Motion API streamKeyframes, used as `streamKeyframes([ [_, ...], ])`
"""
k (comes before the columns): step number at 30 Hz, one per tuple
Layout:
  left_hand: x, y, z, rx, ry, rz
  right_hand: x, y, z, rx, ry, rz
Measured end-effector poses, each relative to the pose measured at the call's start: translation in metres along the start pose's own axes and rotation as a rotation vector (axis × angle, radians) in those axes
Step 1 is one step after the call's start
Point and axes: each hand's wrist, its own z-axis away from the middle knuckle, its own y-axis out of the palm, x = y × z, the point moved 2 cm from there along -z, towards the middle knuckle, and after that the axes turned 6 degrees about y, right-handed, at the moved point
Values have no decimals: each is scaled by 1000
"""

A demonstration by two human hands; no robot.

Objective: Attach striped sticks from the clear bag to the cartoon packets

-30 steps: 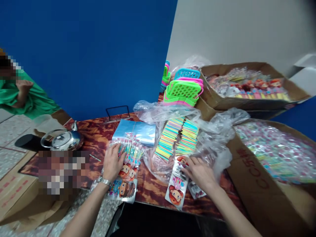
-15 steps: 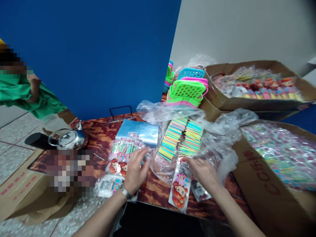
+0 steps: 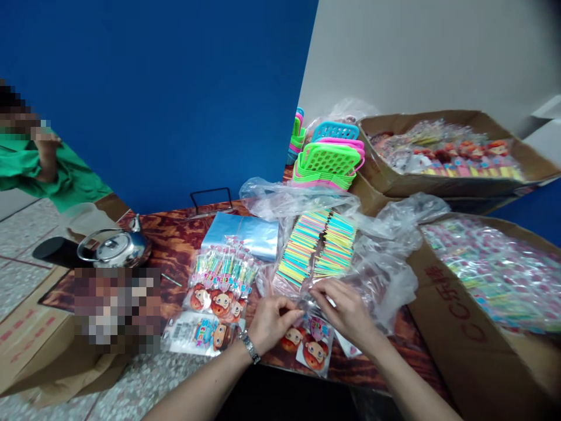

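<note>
My left hand (image 3: 272,323), with a watch on its wrist, has thumb and forefinger pinched at the upper left edge of flat printed packets (image 3: 316,351). These show cartoon red-haired heads. Fingers of my right hand (image 3: 344,310) are closed on the packets' top edge, hiding much of it. Just beyond lies an open clear bag of thin coloured sticks (image 3: 302,245) in two rows. Left of my hands, several filled stick packets (image 3: 219,298) overlap. Nearer me is a silvery packet (image 3: 197,334) with a barcode. A stack of blue plastic sleeves (image 3: 241,234) sits behind.
Green, pink and blue baskets (image 3: 331,161) are stacked at the back. Cardboard boxes of packets stand at the far right (image 3: 460,181) and near right (image 3: 442,310). A metal kettle (image 3: 116,248) is at left. A person in green (image 3: 48,164) is beyond the blue partition (image 3: 175,88).
My left hand has moved right from the filled packets to the printed packets by my right hand. A second cartoon head now shows there. The right hand has shifted slightly left.
</note>
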Motion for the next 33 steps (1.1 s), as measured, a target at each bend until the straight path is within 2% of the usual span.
streamKeyframes([
  [4,7,-12,5,-97,-68,-16,-16,16,-12,156,122,-97],
  [6,9,-14,9,-114,-71,-3,-27,31,-22,228,215,67],
  [8,9,-14,13,-118,-61,16,-36,49,-31,328,270,397],
  [10,9,-13,16,-118,-59,26,-40,67,-36,416,284,625],
  [14,10,-15,18,-120,-67,4,-40,89,-37,484,279,691],
  [26,8,-16,19,-113,-70,16,-53,95,-42,585,281,655],
  [33,8,-19,20,-140,-82,44,-56,91,-45,550,310,522],
])
